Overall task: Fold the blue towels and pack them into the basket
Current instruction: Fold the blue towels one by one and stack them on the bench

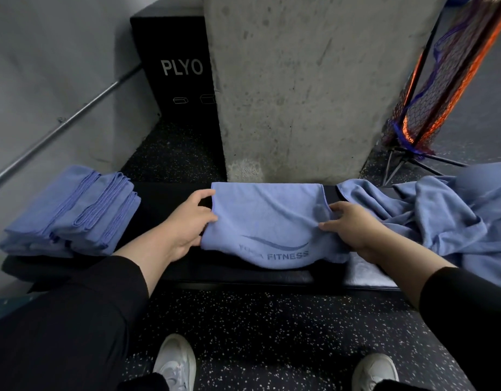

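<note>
Mid-fold at a black bench (164, 193), the left hand (184, 221) and right hand (348, 224) pinch opposite edges of a blue towel (269, 215); folded towels (74, 213) wait at nine o'clock, and another fold seems due next.

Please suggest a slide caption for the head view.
Both hands grip a half-folded blue fitness towel on a black padded bench.

Towel logo (274, 249)'s first word blurred
</note>
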Tool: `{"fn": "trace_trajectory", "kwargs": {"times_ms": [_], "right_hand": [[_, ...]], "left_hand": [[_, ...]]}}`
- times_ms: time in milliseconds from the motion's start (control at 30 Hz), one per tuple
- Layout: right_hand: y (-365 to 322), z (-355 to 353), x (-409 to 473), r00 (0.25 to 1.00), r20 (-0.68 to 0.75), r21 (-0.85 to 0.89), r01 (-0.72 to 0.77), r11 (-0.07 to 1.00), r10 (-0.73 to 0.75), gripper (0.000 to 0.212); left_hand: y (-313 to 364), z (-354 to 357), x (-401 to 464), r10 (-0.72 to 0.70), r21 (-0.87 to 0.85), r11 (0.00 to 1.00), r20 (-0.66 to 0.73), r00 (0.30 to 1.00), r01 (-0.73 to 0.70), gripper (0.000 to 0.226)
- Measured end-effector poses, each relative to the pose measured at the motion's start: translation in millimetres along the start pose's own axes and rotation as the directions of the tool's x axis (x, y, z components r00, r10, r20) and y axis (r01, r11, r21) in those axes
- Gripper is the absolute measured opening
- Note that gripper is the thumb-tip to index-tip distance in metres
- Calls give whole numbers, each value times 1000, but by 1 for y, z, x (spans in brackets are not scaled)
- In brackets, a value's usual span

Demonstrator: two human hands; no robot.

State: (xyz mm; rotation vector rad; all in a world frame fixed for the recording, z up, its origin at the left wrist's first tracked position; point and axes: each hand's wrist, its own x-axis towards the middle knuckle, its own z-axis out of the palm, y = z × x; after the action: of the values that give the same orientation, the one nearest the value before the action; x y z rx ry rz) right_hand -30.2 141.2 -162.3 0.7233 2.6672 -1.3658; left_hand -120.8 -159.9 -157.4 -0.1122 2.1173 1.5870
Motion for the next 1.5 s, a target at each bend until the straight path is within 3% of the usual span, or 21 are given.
{"fn": "trace_trajectory", "kwargs": {"times_ms": [100, 167, 333, 433, 500, 600, 700, 800, 867, 967, 1133, 1267, 1400, 1500], "right_hand": [[-3, -2, -7, 998, 29, 237, -62, 969, 57, 31], [-3, -5, -8, 999, 8, 272, -50, 961, 49, 33], [13, 1, -8, 999, -41, -144, -41, 989, 36, 46], [23, 7, -8, 998, -31, -186, -56, 981, 51, 49], [26, 11, -10, 999, -36, -257, -16, 966, 7, 47], [31, 14, -17, 988, -55, -486, 100, 868, -145, 43], [34, 13, -27, 939, -90, -678, 187, 711, -333, 30], [45, 13, -35, 847, 116, -710, 436, 553, -519, 13], [57, 9, -41, 807, 261, -655, 551, 517, -529, 27], [70, -4, -45, 760, 360, -597, 633, 493, -541, 40], [74, -11, -47, 703, 347, -569, 684, 456, -621, 28], [70, -1, -49, 709, 291, -637, 644, 423, -642, 22], [66, 4, -46, 729, 292, -545, 659, 519, -619, 17], [51, -5, -46, 787, 256, -446, 611, 654, -561, 9]], "left_hand": [[0, 1, -6, 38, -51, 998, -80, 996, -42, 52], [0, 0, -9, 1, -88, 996, -98, 995, -10, 47], [-13, -5, -13, -29, 47, 998, -135, 990, 36, 51], [-17, 0, -14, -54, -35, 998, -100, 994, 50, 43], [-22, 2, -14, -13, 101, 995, -60, 998, 19, 39], [-33, -2, -11, 121, 547, 832, -23, 992, -89, 39], [-40, -8, -12, 216, 761, 631, 8, 976, -147, 35], [-47, -12, -18, 384, 864, 445, 55, 922, -237, 31], [-52, -15, -24, 476, 891, 299, 172, 863, -343, 20], [-67, -18, -33, 454, 846, 162, 393, 800, -508, 21], [-80, -31, -39, 464, 819, 108, 460, 757, -564, 44], [-79, -28, -36, 530, 813, 115, 436, 727, -571, 14], [-82, -27, -32, 559, 814, 105, 426, 711, -571, 13], [-74, -25, -33, 503, 806, 196, 406, 763, -558, 18]]}}
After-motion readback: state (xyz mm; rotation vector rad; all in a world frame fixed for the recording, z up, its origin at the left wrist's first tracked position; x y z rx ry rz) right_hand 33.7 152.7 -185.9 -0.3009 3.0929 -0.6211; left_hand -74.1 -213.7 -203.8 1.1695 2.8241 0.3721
